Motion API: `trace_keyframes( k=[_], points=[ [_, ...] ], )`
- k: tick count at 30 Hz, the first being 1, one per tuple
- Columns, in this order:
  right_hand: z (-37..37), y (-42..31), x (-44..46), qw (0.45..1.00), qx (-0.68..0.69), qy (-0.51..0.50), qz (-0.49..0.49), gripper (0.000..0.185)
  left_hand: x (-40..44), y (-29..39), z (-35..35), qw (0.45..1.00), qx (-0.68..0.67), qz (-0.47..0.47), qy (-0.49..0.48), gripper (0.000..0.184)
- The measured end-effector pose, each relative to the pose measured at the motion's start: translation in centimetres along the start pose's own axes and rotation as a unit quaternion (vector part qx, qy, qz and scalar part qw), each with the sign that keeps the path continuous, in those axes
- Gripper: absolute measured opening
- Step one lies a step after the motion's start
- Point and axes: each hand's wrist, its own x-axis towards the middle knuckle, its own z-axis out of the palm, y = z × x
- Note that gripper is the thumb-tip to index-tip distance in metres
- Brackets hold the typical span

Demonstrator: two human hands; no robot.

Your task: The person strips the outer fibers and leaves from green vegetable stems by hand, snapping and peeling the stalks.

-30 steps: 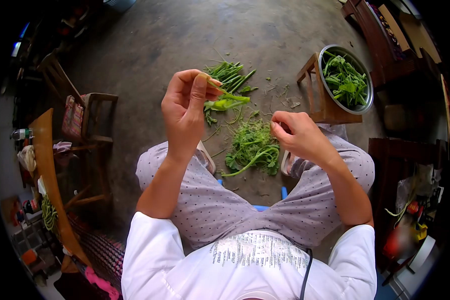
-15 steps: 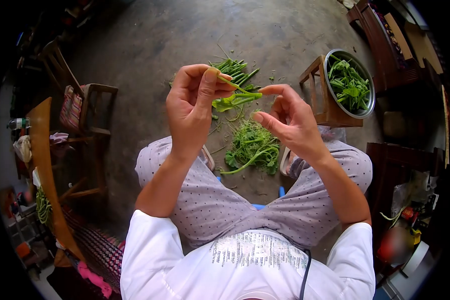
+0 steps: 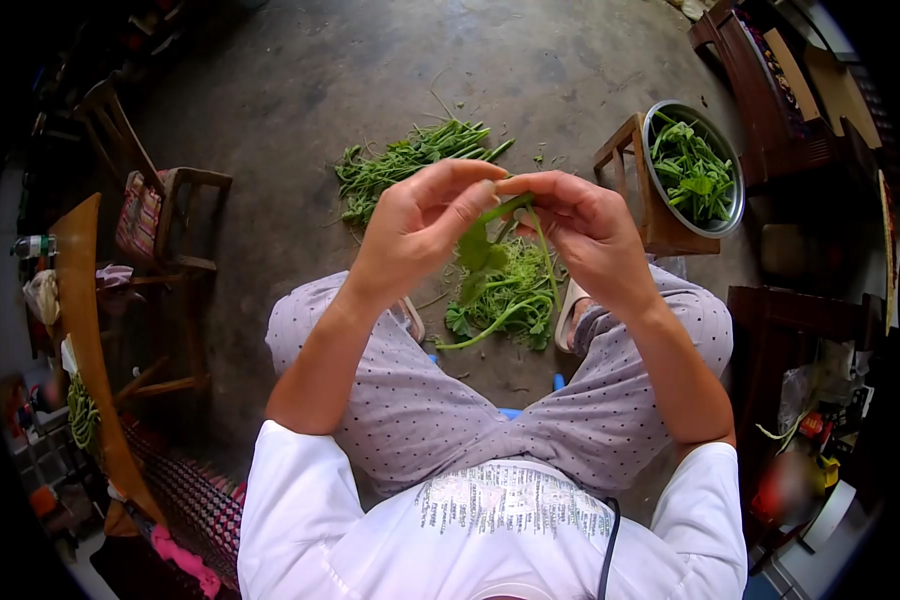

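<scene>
My left grip [image 3: 425, 225] and right grip [image 3: 595, 225] pinch one green stem [image 3: 510, 206], slender with a broad drooping leaf [image 3: 481, 252], held above one tangled green heap [image 3: 502, 305] on the floor [image 3: 350, 70]. Farther out: one pile of leafy stalks [image 3: 410, 160], then one metal bowl [image 3: 738, 203] of greens [image 3: 695, 172] on one wooden stool [image 3: 662, 230].

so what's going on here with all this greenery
A person's left hand and right hand are together, fingers pinching a leafy stem between them. Below, a tangled heap of trimmings lies on the floor, with a bundle of greens farther ahead. To the right, a metal basin on a wooden stool holds more cut greens.
</scene>
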Motion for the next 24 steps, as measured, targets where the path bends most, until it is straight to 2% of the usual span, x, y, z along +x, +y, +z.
trace_keyframes(
  k=[1,2,6,11,13,18,20,24],
  points=[
    [0.0,-0.2,-0.1,1.000,0.011,-0.001,0.004,0.018,-0.2,-0.1,0.2,0.998,-0.007,-0.040,-0.045,0.027],
    [0.0,-0.5,-0.1,1.000,0.023,-0.002,0.008,0.019,-0.5,0.2,0.6,0.995,-0.063,-0.066,-0.043,0.027],
    [0.0,-0.9,-0.3,0.997,0.043,0.035,0.046,0.020,-0.7,0.2,1.2,0.998,0.024,-0.042,-0.035,0.023],
    [-0.9,-0.8,-0.1,0.993,-0.109,0.028,0.034,0.007,-0.8,0.2,1.4,0.997,0.048,-0.061,-0.025,0.022],
    [-0.7,-1.1,0.0,0.993,-0.113,0.038,0.025,0.006,-0.8,0.1,1.4,0.997,0.042,-0.062,-0.017,0.023],
    [-0.6,-1.7,0.1,0.991,-0.128,0.037,0.022,0.009,-0.5,0.1,1.1,0.994,-0.018,-0.099,-0.030,0.028],
    [-0.6,-1.8,0.0,0.990,-0.130,0.005,0.061,0.009,-0.4,0.2,1.1,0.992,-0.052,-0.110,-0.029,0.028],
    [-0.8,-1.4,-0.1,0.989,-0.136,-0.009,0.064,0.011,-0.4,0.6,0.8,0.982,-0.117,-0.140,-0.047,0.028]
  ],
)
